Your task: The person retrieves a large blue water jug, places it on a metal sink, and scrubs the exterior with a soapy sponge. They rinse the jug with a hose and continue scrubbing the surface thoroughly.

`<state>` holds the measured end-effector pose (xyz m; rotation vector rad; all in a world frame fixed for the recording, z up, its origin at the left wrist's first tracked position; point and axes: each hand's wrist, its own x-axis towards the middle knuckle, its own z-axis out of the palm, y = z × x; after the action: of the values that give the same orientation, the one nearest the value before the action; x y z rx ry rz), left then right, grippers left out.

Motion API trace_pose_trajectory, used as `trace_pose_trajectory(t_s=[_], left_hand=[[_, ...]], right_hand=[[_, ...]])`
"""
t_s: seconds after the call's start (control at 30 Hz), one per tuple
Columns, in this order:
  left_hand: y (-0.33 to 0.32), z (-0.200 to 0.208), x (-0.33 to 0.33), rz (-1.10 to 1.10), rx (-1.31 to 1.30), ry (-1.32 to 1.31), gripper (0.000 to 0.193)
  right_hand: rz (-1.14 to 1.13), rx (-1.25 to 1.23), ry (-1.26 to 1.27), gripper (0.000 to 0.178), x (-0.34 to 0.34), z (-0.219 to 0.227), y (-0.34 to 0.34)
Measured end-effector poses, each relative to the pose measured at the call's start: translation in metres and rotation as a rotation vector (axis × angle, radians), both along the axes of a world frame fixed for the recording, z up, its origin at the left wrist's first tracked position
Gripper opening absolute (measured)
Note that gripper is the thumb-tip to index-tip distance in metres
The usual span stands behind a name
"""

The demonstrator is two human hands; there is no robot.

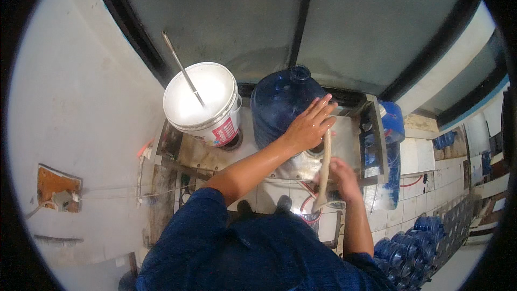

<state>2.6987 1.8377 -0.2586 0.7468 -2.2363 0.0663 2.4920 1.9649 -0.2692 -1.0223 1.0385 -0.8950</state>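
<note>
The left hand [307, 130], fingers straight and slightly apart, overlaps the blue jug [272, 106] on the metal counter [349, 136]; whether its palm touches, I can't tell. It hides the top of a beige stick [325, 164]. The right hand [345, 179], beside the stick, is blurred; its grip is unclear.

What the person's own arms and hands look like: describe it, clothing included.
The left hand and right hand are ungloved, the right one blurred by motion. The left sleeve and right sleeve are dark blue fabric, leaving the forearms bare. No watch or wristband shows; the blur leaves unclear whether the right hand wears a ring.
</note>
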Motion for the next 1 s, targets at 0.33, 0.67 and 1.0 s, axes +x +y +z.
trace_pose_trajectory(t_s=[0.33, 0.67, 1.0], left_hand=[[-0.040, 0.022, 0.017, -0.234, -0.102, 0.016, 0.058], [-0.035, 0.018, 0.023, -0.154, -0.072, 0.061, 0.063], [-0.036, 0.018, 0.015, -0.003, -0.043, 0.010, 0.065]], right_hand=[[-0.202, -0.507, 0.856, 0.045, 0.095, -0.007, -0.270], [-0.430, -0.467, -0.041, 0.025, 0.101, 0.001, -0.242], [-0.178, -0.799, 1.024, 0.037, 0.096, 0.001, -0.261]])
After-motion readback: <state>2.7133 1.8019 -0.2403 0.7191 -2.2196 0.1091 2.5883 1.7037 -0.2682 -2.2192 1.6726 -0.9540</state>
